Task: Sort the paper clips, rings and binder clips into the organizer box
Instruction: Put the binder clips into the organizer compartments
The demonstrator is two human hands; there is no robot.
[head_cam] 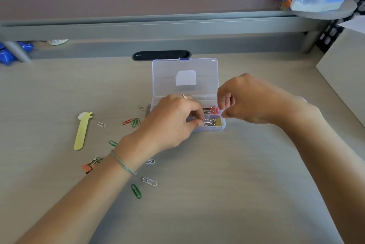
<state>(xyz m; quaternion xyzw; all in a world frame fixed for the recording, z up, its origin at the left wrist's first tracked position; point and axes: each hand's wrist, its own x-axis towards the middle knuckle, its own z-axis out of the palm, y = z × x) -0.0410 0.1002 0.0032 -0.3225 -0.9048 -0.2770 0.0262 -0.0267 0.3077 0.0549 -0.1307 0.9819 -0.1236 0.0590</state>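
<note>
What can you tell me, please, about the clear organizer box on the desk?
The organizer box looks like clear, faintly purple plastic. It stands open, its lid tipped back toward the desk's rear edge, with a pale label inside and a purple latch tab at the far rim. Binder clips in pink, yellow and lilac lie in its right end. The left hand covers the left part, fingertips among the clips; the right hand hovers curled at its right edge. It rests on the beige desk.

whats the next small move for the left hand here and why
Probably let go and withdraw: the left hand has its fingertips among the binder clips in the organizer box, while an orange binder clip and paper clips wait on the desk.
</note>
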